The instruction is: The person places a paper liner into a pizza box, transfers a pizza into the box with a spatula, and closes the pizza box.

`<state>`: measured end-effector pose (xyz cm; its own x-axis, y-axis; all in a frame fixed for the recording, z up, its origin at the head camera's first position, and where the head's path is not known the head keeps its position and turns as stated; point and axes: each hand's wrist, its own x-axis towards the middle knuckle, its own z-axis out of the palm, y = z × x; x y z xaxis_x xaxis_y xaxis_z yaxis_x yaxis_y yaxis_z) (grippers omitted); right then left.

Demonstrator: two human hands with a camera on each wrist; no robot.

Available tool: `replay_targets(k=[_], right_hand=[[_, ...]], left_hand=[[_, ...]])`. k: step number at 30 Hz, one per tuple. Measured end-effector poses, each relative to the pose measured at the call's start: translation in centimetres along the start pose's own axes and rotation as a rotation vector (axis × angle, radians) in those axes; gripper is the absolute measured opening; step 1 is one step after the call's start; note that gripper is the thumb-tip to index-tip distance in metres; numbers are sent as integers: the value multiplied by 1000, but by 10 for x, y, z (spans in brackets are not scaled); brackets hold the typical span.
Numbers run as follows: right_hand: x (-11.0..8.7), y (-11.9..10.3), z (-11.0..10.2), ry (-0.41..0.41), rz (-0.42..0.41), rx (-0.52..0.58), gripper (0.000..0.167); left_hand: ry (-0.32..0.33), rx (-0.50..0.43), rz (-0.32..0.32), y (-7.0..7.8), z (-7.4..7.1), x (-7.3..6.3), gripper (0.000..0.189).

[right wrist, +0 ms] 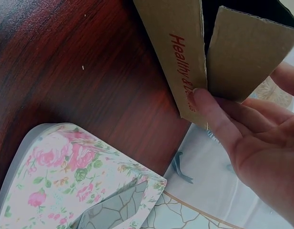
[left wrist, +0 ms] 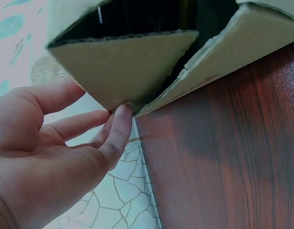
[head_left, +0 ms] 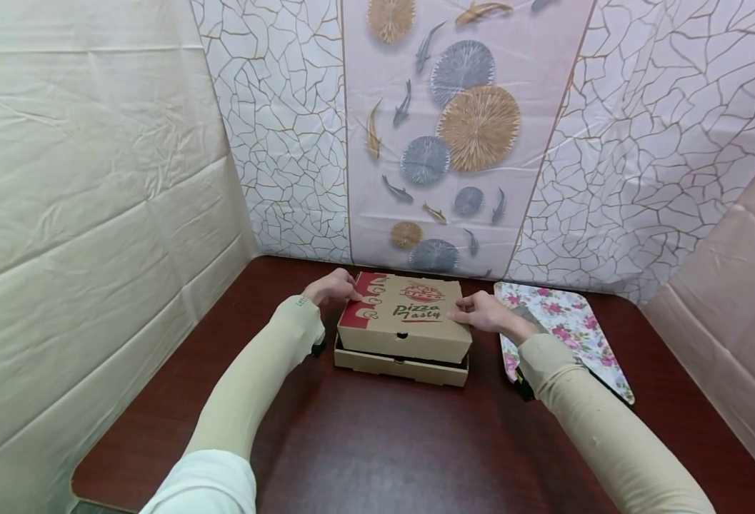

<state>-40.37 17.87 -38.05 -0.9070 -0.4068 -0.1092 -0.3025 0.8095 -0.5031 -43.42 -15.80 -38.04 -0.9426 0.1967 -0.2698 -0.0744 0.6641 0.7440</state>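
Note:
A cardboard pizza box (head_left: 409, 346) printed "Pizza Tasty" lies on the dark table, its lid (head_left: 386, 310) raised a little above the lower tray (head_left: 399, 367). My left hand (head_left: 332, 287) holds the lid's left side near the back; in the left wrist view its fingers touch the low corner of a side flap (left wrist: 118, 67). At the right side, my right hand (head_left: 488, 313) grips the lid. The right wrist view shows fingers by another flap (right wrist: 247, 52) and one on the printed side wall (right wrist: 175, 47). The box's inside is dark.
A floral board (head_left: 553, 307) lies to the right of the box, partly behind the right forearm. On it is a grey flat shape (right wrist: 113, 205) that mirrors the wall's crack pattern; its kind I cannot tell. A patterned wall cloth (head_left: 287, 143) rises behind the table (head_left: 364, 442).

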Motion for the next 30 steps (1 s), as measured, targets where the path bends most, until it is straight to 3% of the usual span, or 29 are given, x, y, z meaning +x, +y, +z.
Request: replay_targets(k=[8, 15, 18, 24, 30], right_hand=[[0, -2, 1, -30, 5, 20, 60], [-3, -4, 1, -50, -14, -20, 64], [-6, -4, 1, -74, -9, -8, 71], [-13, -4, -4, -154, -21, 4, 91], [-14, -3, -3, -223, -39, -26, 106]], left_hand=[[-11, 9, -3, -2, 1, 0, 41], [-57, 51, 15, -4, 0, -4, 35], [-131, 71, 40, -4, -3, -8, 46], [-311, 202, 43, -1, -14, -23, 92], [-481, 232, 29, 3, -16, -31, 106]])
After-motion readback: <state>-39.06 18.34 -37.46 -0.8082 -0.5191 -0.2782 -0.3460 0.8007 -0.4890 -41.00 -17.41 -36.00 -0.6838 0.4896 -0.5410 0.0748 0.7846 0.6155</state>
